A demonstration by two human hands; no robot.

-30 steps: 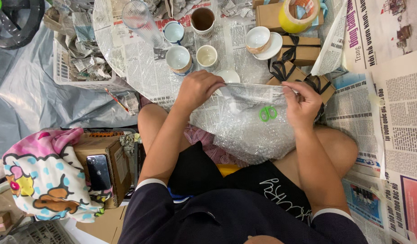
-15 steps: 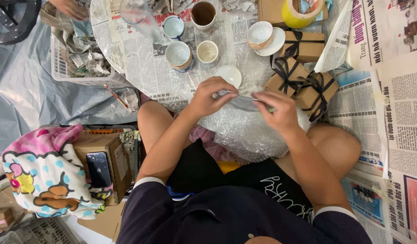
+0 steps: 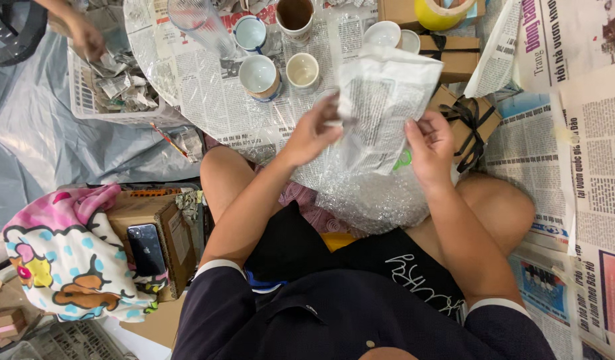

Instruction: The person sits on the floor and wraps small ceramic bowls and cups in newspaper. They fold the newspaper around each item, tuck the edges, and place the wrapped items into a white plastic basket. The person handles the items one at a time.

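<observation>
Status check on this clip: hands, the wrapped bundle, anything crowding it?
Left hand and right hand both gripping newspaper-wrapped bundle, held above bubble wrap on lap. Cups just beyond; nothing blocking.

Cups (image 3: 259,73) stand on the newspaper (image 3: 207,93) beyond the bubble wrap (image 3: 367,200) (gift boxes (image 3: 471,123) to their right).

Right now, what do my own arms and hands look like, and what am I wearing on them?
Both hands, the left hand and right hand, are bare: no gloves, rings or watch show. The forearms are bare too. Short dark navy sleeves end above the elbows, each with a thin white cuff.
</observation>
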